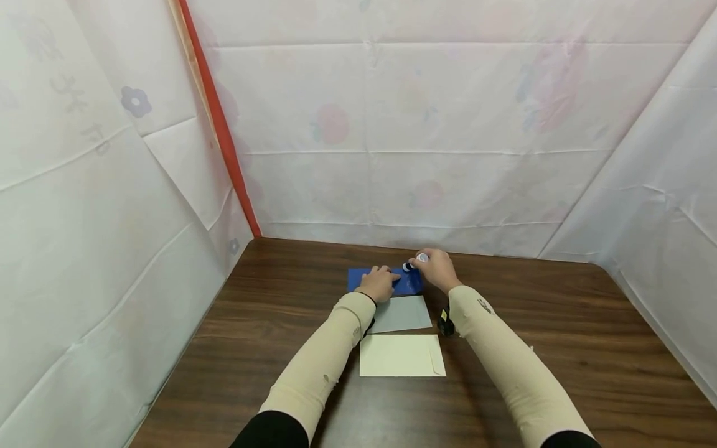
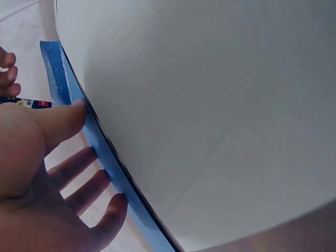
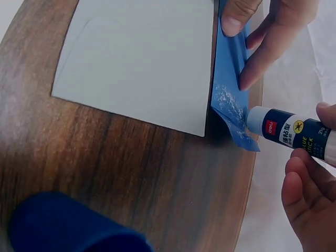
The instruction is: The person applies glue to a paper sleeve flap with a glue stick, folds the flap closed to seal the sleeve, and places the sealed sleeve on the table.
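A glue stick (image 3: 294, 131) with a dark blue label is held between the thumb and fingers of my right hand (image 1: 438, 270). Its tip meets the curled end of a blue piece of paper (image 1: 355, 280), where whitish glue streaks (image 3: 229, 100) show. My left hand (image 1: 378, 284) rests on the same blue paper, fingers extended and thumb on its near side, beside the smeared end. Just in front of the blue paper lies a light grey sheet (image 1: 402, 314), partly under the left wrist.
Nearest me is a cream envelope (image 1: 400, 356) on the brown wood-grain table (image 1: 269, 348). A dark blue cylinder (image 3: 68, 223) shows at the lower left of the right wrist view. White patterned sheeting (image 1: 448, 124) surrounds the table's back and sides.
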{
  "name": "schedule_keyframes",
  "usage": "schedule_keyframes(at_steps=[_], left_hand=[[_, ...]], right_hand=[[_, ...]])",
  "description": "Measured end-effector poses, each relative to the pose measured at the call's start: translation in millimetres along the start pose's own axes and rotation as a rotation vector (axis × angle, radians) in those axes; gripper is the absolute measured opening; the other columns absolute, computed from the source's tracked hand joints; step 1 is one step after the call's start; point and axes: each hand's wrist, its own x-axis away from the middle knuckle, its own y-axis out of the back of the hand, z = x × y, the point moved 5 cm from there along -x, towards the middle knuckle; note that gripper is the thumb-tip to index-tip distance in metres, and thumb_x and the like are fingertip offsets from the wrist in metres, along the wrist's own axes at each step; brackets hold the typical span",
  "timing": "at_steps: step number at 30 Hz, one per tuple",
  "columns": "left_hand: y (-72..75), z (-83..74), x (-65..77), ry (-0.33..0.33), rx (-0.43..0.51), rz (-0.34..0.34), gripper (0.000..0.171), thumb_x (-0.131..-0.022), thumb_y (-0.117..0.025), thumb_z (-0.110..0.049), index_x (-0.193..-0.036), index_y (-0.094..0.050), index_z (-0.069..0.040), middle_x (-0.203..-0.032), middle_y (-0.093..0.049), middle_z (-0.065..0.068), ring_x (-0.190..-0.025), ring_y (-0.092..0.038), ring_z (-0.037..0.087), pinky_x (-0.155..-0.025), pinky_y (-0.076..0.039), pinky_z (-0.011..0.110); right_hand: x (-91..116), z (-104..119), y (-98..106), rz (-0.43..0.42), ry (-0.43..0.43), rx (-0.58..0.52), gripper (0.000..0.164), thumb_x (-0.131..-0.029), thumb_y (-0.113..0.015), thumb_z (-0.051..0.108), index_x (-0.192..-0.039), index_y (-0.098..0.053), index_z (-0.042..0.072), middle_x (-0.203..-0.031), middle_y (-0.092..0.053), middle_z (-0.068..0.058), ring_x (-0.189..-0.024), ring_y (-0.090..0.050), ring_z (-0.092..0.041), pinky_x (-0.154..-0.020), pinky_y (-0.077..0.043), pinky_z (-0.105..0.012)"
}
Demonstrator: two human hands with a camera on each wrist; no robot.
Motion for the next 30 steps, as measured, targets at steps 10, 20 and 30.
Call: schedule_keyframes(at_steps=[10, 20, 30], left_hand=[[0.0, 1.2, 0.4, -0.010, -0.012, 0.008, 0.042, -0.100, -0.055, -0.022, -0.141, -0.052, -0.028, -0.151, -0.043, 0.003, -0.139, -0.038, 0.027, -0.109, -0.038, 0.050], [-0.2, 0.4, 1.6, -0.012, -0.011, 0.012, 0.042, -0.099, -0.057, -0.023, -0.141, -0.053, -0.028, -0.150, -0.044, 0.004, -0.137, -0.039, 0.028, -0.108, -0.040, 0.050], [0.1, 1.1, 0.5, -0.003, -0.006, 0.007, 0.042, -0.100, -0.056, -0.024, -0.142, -0.051, -0.028, -0.151, -0.042, 0.004, -0.138, -0.038, 0.028, -0.108, -0.039, 0.050]], right_hand=[[-1.3, 6.2, -0.3, 0.023, 0.035, 0.070, 0.036, -0.093, -0.066, 0.029, -0.111, -0.069, -0.001, -0.108, -0.069, -0.019, -0.091, -0.064, -0.029, -0.078, -0.053, -0.043], [0.7, 6.1, -1.1, 0.052, 0.031, 0.088, 0.034, -0.093, -0.067, 0.028, -0.112, -0.069, 0.000, -0.108, -0.069, -0.018, -0.087, -0.062, -0.027, -0.075, -0.052, -0.040], [2.4, 6.6, -1.9, 0.067, 0.088, 0.100, 0.028, -0.093, -0.067, 0.025, -0.108, -0.072, 0.002, -0.111, -0.070, -0.017, -0.097, -0.064, -0.030, -0.081, -0.054, -0.044]])
